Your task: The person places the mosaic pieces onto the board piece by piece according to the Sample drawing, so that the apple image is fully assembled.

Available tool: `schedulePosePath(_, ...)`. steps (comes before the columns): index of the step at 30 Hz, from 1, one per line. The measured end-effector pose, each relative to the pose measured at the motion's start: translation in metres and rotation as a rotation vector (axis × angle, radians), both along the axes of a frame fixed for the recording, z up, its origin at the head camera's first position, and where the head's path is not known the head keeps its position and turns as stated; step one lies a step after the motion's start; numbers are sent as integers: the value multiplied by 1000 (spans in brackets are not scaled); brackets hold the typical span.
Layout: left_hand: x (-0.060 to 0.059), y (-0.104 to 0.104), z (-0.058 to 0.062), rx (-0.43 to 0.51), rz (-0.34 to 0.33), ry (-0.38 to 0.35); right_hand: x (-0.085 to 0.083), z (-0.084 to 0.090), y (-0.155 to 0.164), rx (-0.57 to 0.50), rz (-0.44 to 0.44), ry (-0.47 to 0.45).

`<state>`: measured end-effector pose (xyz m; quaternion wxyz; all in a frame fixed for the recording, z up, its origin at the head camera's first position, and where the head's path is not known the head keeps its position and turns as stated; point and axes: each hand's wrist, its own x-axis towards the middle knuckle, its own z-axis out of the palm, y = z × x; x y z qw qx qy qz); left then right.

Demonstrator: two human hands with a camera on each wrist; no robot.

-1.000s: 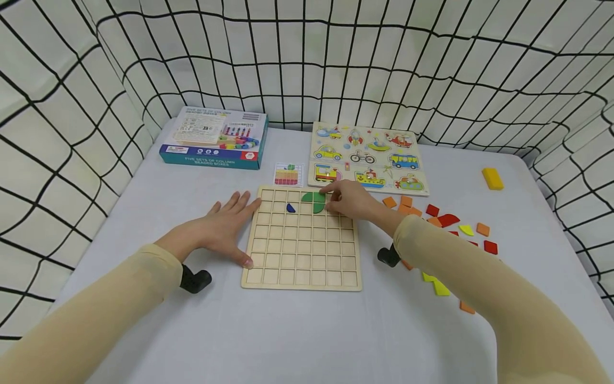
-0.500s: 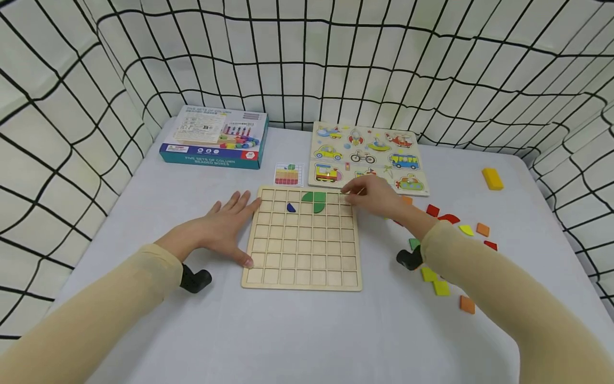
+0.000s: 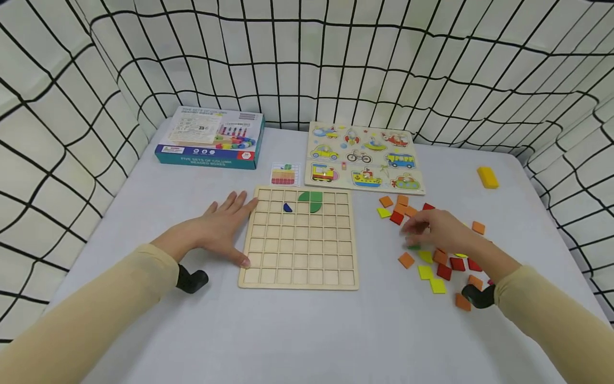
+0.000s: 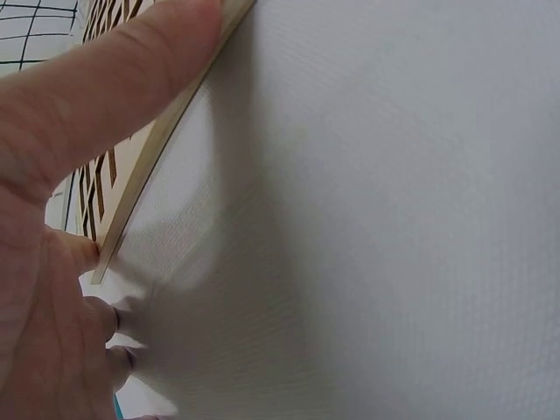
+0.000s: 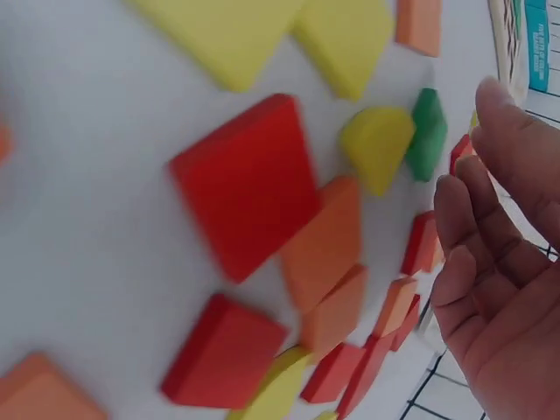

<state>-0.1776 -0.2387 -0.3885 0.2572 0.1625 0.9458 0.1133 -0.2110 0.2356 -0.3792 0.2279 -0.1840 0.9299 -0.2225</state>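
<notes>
Fingers of the right hand point(image 3: 443, 230), loosely curved and apparently empty, have left the wooden grid board point(image 3: 302, 247), where three green pieces point(image 3: 315, 198) lie, for scattered tiles point(image 3: 444, 272), suggesting renewed picking; the left hand point(image 3: 217, 232), spread, touches the board.

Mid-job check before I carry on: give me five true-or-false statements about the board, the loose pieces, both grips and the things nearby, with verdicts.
1. The left grip touches the edge of the wooden grid board. True.
2. The right grip is over the wooden grid board. False: it is at the loose pieces, to the right of the board.
3. The small picture card lies beyond the board's far edge. True.
4. The dark blue piece touches the green pieces on the board. False: it sits apart from them, to their left.
5. The yellow block lies on the vehicle puzzle. False: it lies on the table, right of the puzzle.
</notes>
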Motion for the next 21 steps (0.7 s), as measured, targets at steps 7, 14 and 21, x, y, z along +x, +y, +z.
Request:
schedulePosePath(7,0,-1,0,0,-3,9,8,-11,10,9,-28,5)
schedulePosePath(14,1,-2,-1,0,-8,20,7,-13,7,-14,-37,-8)
schedulePosePath(21,1,-3,-1,3,-11,18,-7,-9,-14,-161,-65,-53)
